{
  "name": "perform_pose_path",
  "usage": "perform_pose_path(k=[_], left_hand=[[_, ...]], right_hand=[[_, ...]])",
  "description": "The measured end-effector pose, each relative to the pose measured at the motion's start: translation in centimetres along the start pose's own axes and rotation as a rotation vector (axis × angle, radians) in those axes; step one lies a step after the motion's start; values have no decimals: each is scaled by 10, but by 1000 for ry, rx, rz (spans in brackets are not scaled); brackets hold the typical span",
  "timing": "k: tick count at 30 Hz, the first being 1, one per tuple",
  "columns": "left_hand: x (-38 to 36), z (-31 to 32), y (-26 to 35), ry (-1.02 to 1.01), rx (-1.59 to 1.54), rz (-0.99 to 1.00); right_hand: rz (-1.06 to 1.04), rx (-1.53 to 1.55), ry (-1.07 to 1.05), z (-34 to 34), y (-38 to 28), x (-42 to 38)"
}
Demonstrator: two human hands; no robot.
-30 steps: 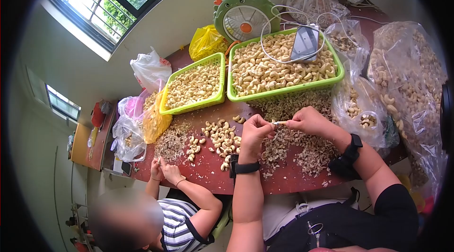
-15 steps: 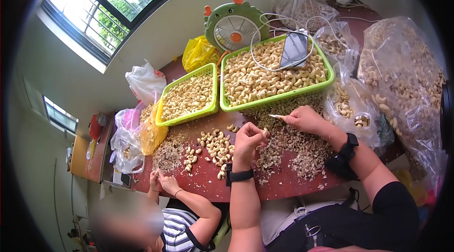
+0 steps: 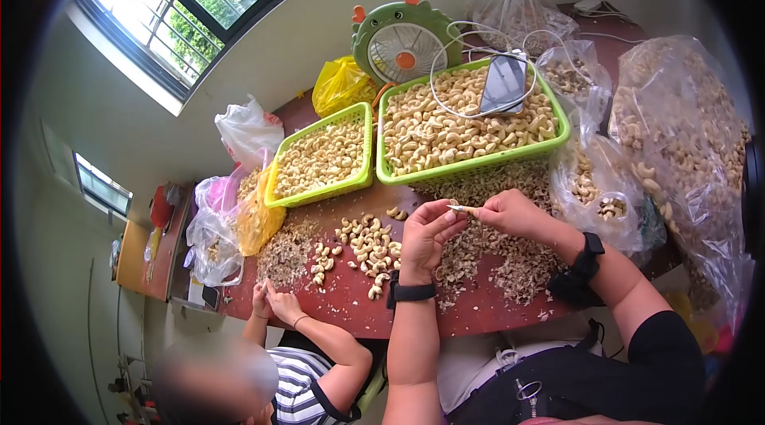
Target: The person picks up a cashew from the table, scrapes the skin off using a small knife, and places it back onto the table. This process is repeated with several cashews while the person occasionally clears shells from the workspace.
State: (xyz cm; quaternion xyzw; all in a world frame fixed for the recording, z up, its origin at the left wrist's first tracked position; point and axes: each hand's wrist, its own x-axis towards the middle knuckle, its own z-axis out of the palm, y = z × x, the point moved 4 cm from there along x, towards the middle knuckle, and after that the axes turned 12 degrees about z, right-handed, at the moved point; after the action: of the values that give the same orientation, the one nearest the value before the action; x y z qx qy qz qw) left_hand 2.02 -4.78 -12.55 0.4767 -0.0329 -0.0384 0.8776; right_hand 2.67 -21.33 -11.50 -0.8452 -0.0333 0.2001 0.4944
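My left hand (image 3: 424, 235) is raised above the red-brown table (image 3: 478, 307) with its fingers pinched on a cashew nut. My right hand (image 3: 510, 214) holds a small knife (image 3: 460, 208) whose tip meets the nut at the left fingertips. Below both hands lies a spread of brown cashew skins (image 3: 510, 257). A loose pile of peeled cashews (image 3: 368, 243) lies just left of my left hand. Both wrists wear black bands.
Two green baskets of cashews, one large (image 3: 470, 118) with a phone (image 3: 504, 82) and white cable on it, one smaller (image 3: 321, 156), stand behind. Clear bags of nuts (image 3: 677, 130) crowd the right. A green fan (image 3: 402, 41) is at the back. Another person's hands (image 3: 271, 301) work at the left edge.
My hands, apart half a second ago, have come together again, the knife tip back at the nut in my left fingers. The view has shifted slightly.
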Motion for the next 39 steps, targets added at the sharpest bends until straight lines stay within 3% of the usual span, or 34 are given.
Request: perform_pose_path(k=[15,23,39], left_hand=[[5,-3,-10,20,-113,48],[3,1,-13,169,-179,64],[5,-2,-21,207,-249,72]], right_hand=[[14,8,-20,0,-4,-2],[-33,-33,11,0,-2,4],[5,169,-67,8,10,15]])
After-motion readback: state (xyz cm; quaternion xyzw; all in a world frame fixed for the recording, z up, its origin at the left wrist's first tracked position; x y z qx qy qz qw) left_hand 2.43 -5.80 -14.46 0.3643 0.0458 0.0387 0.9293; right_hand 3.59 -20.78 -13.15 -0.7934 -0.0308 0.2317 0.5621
